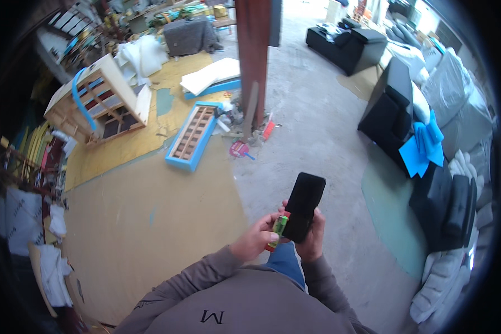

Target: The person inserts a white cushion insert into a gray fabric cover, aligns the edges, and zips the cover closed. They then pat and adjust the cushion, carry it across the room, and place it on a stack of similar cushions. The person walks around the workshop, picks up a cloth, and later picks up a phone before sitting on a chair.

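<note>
In front of my body, my right hand [314,236] is closed around a black smartphone [305,203], which stands tilted with its dark face toward me. Just to the left of it, my left hand [260,235] grips a small green and red tube-shaped thing [279,225]. Its exact kind is too small to tell. The fingers of that hand lie close against the phone's left edge, and whether they touch it I cannot make out.
A reddish-brown pillar [253,61] rises ahead. To its left are a blue foam-edged wooden frame [192,137] and a tipped wooden furniture frame [97,103]. Black sofa pieces [388,103] and blue sheets [423,146] line the right. A pink hand fan [239,149] lies by the pillar.
</note>
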A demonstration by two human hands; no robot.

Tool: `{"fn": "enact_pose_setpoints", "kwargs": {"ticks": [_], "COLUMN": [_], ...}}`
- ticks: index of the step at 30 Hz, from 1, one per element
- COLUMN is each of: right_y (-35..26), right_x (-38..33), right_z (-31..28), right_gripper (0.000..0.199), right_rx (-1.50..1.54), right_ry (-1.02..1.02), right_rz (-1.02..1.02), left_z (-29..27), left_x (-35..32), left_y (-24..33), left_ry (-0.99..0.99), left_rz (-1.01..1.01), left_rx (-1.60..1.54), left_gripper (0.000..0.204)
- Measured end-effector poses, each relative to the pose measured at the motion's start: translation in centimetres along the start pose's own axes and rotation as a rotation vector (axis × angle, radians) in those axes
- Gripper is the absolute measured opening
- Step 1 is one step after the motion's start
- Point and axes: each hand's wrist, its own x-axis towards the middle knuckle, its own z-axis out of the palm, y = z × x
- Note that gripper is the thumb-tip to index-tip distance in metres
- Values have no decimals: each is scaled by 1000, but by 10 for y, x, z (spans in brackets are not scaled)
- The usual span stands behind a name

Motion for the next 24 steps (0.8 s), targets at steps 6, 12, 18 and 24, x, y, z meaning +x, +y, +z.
{"fn": "enact_pose_setpoints", "kwargs": {"ticks": [6,12,18,24], "right_y": [-108,-227,-269,-306], "right_x": [139,248,360,495], "right_z": [-94,-157,-188,-213], "right_gripper": [70,69,71,73], "right_rx": [309,400,339,273], "right_ry": [118,-126,-57,10], "right_rz": [-67,63,73,94], "left_z": [-25,-40,-63,-113], "left_x": [127,222,332,485], "left_y": [39,88,119,157], "left_ry": [171,393,480,411], "left_rz": [-21,30,6,-18], "left_rx": [119,216,232,254], "left_gripper": [71,70,66,64]}}
